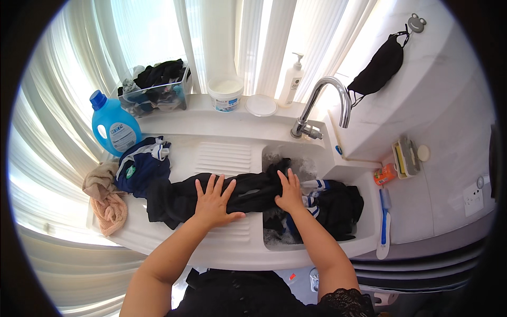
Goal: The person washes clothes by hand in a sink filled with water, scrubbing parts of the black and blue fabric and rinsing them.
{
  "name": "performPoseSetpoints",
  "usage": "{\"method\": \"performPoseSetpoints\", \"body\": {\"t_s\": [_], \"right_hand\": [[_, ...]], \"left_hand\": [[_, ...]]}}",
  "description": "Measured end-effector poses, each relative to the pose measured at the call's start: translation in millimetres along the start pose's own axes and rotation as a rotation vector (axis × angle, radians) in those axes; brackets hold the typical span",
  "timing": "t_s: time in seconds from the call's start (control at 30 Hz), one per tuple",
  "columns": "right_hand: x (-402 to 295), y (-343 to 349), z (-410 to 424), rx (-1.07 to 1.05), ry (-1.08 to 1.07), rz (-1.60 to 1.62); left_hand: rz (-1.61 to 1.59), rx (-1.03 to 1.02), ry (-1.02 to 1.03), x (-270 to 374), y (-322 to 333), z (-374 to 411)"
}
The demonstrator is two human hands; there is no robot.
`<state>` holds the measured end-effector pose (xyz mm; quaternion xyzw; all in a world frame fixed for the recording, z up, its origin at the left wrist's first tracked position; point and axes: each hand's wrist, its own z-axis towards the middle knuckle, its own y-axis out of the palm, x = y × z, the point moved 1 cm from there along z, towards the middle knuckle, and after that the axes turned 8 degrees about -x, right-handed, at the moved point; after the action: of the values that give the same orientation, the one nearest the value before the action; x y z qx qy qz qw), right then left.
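A black garment [253, 192] is stretched across the ribbed washboard [223, 156] of a white laundry sink, its right end reaching over the basin [328, 152]. My left hand [216, 200] lies flat on the middle of it, fingers spread. Near the garment's right end rests my right hand [290, 191], palm down at the basin's left side, fingers slightly apart. Sudsy water [313, 166] fills part of the basin. More black clothing [338, 206] with white and blue striped trim is heaped at the basin's right.
Left of the washboard are a navy garment [144, 170], beige cloths [105, 178] and a blue detergent bottle [115, 123]. A clear bin of clothes [158, 91], a white tub [225, 95], a pump bottle [291, 85] and a chrome faucet [317, 103] stand behind. A blue brush [384, 222] lies right.
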<state>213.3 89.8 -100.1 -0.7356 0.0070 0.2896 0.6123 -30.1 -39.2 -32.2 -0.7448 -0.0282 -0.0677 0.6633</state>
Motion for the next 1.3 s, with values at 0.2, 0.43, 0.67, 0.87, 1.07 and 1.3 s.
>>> {"method": "performPoseSetpoints", "body": {"t_s": [0.2, 0.43, 0.67, 0.87, 1.07, 1.3], "right_hand": [[3.2, 11.2, 36.3, -0.381, 0.071, -0.339], [66.1, 62.7, 55.4, -0.719, 0.140, -0.479], [55.7, 9.3, 46.5, -0.218, 0.162, -0.200], [-23.9, -104.2, 32.8, 0.313, -0.035, 0.231], [-139.8, -91.6, -10.3, 0.305, -0.512, 0.189], [-82.0, -27.5, 51.6, 0.049, -0.194, 0.540]], "left_hand": [[-0.010, -0.011, -0.031, -0.8, 4.0, 8.2], [-0.061, 0.024, -0.026, -1.2, 3.9, 11.2], [-0.167, 0.249, 0.045, 0.6, -4.4, 2.9], [-0.130, 0.229, 0.081, -14.1, -2.2, -13.7], [-0.129, 0.260, -0.118, -76.7, -12.4, -33.0], [-0.715, 0.326, 0.110, -58.0, -44.5, -46.0]]}}
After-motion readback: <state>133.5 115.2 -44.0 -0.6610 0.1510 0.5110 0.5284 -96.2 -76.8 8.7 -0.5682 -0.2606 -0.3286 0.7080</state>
